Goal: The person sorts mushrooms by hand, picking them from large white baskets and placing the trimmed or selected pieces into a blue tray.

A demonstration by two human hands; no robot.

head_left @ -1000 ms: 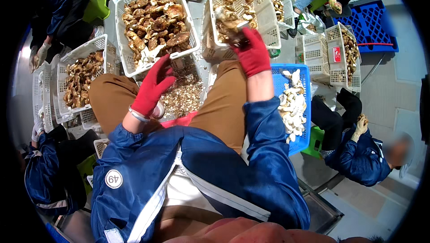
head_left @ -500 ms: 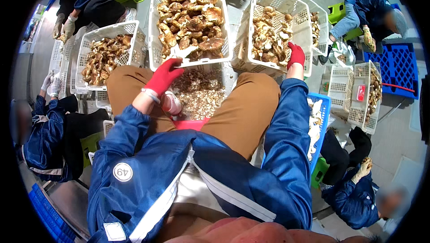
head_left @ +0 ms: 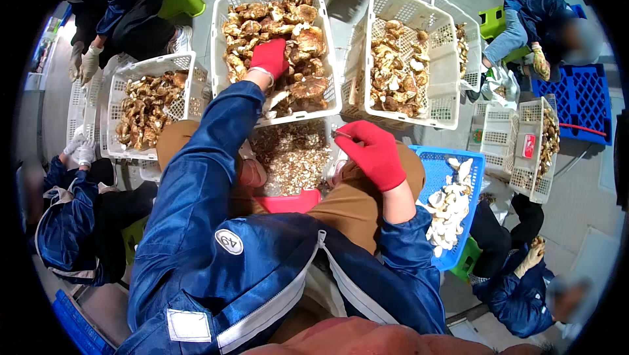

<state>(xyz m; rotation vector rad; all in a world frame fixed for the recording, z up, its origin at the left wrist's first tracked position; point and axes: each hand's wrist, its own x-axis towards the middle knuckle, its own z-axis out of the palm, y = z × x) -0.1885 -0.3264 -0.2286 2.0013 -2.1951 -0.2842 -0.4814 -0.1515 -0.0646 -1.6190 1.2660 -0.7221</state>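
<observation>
My left hand [head_left: 270, 57], in a red glove, reaches into a white crate [head_left: 215, 60] heaped with brown mushrooms [head_left: 308, 40]. Its fingers curl down among the caps, and what they grip is hidden. A pale mushroom piece [head_left: 276, 101] lies near the crate's front rim. Above my right knee, my right hand [head_left: 372, 153], also red-gloved, is closed on a small knife [head_left: 341, 135], of which only a thin, dark tip shows. Between my knees, pale and brown trimmings [head_left: 291, 158] cover a container with a red front edge [head_left: 295, 202].
A second white crate [head_left: 445, 109] with mushrooms stands ahead on the right, another [head_left: 134, 70] on the left. By my right thigh sits a blue basket [head_left: 429, 155] of white pieces. Several people in blue jackets sit around; a blue pallet [head_left: 580, 103] lies far right.
My left hand has moved deeper into the middle crate. My right hand has come back from the right crate to above my knee, the knife tip now visible. The blue basket shows more fully.
</observation>
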